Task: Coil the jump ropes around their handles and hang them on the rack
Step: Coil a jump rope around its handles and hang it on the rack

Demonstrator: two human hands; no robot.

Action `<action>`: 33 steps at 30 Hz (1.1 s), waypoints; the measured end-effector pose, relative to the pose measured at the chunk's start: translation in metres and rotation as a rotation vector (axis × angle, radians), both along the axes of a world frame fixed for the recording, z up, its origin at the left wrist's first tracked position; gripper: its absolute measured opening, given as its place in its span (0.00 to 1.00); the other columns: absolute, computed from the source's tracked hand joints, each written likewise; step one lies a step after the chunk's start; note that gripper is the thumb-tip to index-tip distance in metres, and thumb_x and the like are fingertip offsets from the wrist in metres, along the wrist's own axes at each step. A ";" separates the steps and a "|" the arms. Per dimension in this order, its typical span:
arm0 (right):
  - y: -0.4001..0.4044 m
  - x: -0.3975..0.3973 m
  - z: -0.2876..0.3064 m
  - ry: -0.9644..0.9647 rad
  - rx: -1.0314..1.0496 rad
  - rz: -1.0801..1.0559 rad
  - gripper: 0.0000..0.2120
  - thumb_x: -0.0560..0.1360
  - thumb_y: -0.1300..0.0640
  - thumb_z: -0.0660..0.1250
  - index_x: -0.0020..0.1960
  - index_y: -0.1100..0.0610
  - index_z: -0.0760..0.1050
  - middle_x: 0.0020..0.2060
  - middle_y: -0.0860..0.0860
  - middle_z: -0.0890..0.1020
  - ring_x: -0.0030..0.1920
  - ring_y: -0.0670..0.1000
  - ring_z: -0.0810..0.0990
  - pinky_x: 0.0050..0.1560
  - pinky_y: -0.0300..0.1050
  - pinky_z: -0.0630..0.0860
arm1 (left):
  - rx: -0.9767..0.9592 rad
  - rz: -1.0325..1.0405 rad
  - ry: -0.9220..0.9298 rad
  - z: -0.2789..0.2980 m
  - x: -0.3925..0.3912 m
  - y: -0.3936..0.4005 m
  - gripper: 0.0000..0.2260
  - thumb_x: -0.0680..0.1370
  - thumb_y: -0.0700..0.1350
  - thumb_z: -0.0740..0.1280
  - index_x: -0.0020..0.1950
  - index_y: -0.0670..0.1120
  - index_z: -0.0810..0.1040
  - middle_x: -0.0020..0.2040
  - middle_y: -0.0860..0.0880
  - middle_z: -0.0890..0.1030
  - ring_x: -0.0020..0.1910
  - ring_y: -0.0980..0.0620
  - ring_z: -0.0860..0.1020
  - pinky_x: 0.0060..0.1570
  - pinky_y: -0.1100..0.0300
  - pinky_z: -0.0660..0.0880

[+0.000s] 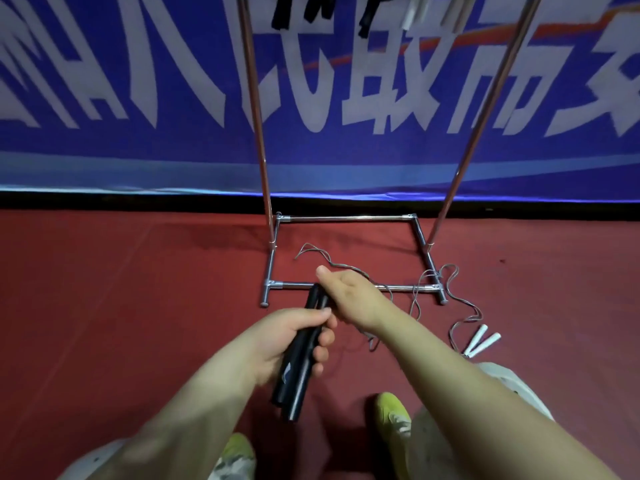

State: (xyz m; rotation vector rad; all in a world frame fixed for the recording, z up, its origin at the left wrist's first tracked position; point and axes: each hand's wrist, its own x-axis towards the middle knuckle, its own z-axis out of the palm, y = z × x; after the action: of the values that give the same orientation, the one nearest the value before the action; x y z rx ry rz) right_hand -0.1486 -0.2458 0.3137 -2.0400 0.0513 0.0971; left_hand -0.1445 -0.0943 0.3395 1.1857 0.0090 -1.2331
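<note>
red floor (pixel 121 306) runs up to a blue banner (pixel 138 81) with large white characters along the back wall. a metal rack (pixel 346 219) stands on the floor, its two uprights rising out of the top of the view and its rectangular base frame lying flat in front of the banner.

the left hand (pixel 294 344) grips a pair of black handles (pixel 301 362) side by side, fingers curled round their middle, the handles pointing away and up toward the rack base. the right hand (pixel 349 292) is just beyond the far ends of the handles, thumb up and fingers curled under; it seems to pinch the thin grey rope (pixel 332 261), though the grip itself is hidden behind the hand. that rope trails in loose bends across the floor inside the rack base.

a second rope with white handles (pixel 483 341) lies on the floor to the right, near the front right corner of the base, its grey cord (pixel 450 282) looped over the front bar. at the top edge, blurred black and white handles hang from the rack (pixel 363 15). yellow-green shoes (pixel 393 414) and light trousers show at the bottom.
</note>
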 end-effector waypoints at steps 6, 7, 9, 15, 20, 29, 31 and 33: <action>-0.001 0.005 -0.026 0.126 0.107 0.074 0.34 0.74 0.34 0.38 0.34 0.56 0.73 0.25 0.48 0.73 0.28 0.45 0.69 0.34 0.39 0.64 | -0.178 0.188 0.072 -0.022 0.018 0.021 0.03 0.71 0.41 0.63 0.43 0.43 0.73 0.28 0.50 0.71 0.23 0.55 0.70 0.24 0.62 0.73; -0.001 0.008 -0.030 0.148 0.101 0.102 0.35 0.73 0.33 0.38 0.36 0.57 0.74 0.26 0.48 0.73 0.29 0.45 0.69 0.35 0.40 0.64 | -0.223 0.227 0.089 -0.025 0.024 0.023 0.04 0.70 0.42 0.65 0.43 0.43 0.74 0.28 0.50 0.70 0.23 0.56 0.70 0.25 0.62 0.73; 0.003 0.012 -0.034 0.170 0.054 0.157 0.39 0.71 0.29 0.37 0.36 0.58 0.73 0.28 0.49 0.74 0.29 0.45 0.70 0.37 0.41 0.65 | -0.322 0.253 0.098 -0.028 0.036 0.026 0.12 0.63 0.44 0.78 0.42 0.43 0.79 0.27 0.51 0.70 0.22 0.56 0.69 0.25 0.62 0.73; 0.021 0.020 -0.021 0.098 -0.179 0.322 0.36 0.67 0.28 0.38 0.35 0.54 0.71 0.26 0.46 0.71 0.30 0.42 0.68 0.40 0.46 0.66 | -0.331 0.404 -0.004 -0.025 0.061 0.036 0.18 0.59 0.42 0.80 0.46 0.42 0.82 0.23 0.54 0.65 0.19 0.58 0.64 0.21 0.66 0.68; 0.017 0.026 0.000 0.016 -0.166 0.343 0.34 0.71 0.34 0.44 0.42 0.58 0.78 0.25 0.44 0.72 0.29 0.41 0.71 0.36 0.41 0.67 | 0.013 0.385 -0.298 -0.033 0.069 0.044 0.11 0.75 0.34 0.63 0.55 0.44 0.76 0.24 0.52 0.65 0.21 0.57 0.64 0.22 0.64 0.66; -0.008 0.023 0.018 -0.044 -0.020 0.381 0.03 0.69 0.60 0.72 0.38 0.53 0.81 0.30 0.43 0.80 0.33 0.39 0.77 0.36 0.37 0.74 | 0.320 -0.301 -0.540 -0.058 0.048 0.022 0.08 0.76 0.34 0.66 0.42 0.48 0.76 0.20 0.54 0.69 0.19 0.58 0.67 0.23 0.65 0.66; -0.008 0.025 0.013 -0.005 0.055 0.382 0.05 0.66 0.57 0.72 0.35 0.49 0.78 0.29 0.46 0.79 0.32 0.43 0.76 0.36 0.42 0.74 | 0.239 -0.412 -0.490 -0.053 0.040 0.014 0.08 0.76 0.35 0.67 0.46 0.49 0.77 0.20 0.55 0.70 0.20 0.60 0.67 0.25 0.66 0.67; -0.009 0.030 0.000 0.093 0.227 0.337 0.05 0.65 0.58 0.72 0.34 0.51 0.76 0.26 0.46 0.76 0.28 0.44 0.71 0.30 0.39 0.68 | 0.103 -0.463 -0.433 -0.047 0.035 0.011 0.06 0.73 0.38 0.68 0.46 0.49 0.78 0.21 0.55 0.70 0.21 0.59 0.67 0.27 0.65 0.68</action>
State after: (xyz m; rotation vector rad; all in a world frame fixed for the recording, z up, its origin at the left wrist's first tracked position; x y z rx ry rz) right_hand -0.1186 -0.2552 0.3137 -1.7996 -0.2368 0.3910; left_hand -0.1096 -0.0837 0.2921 1.5815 -0.5568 -1.3553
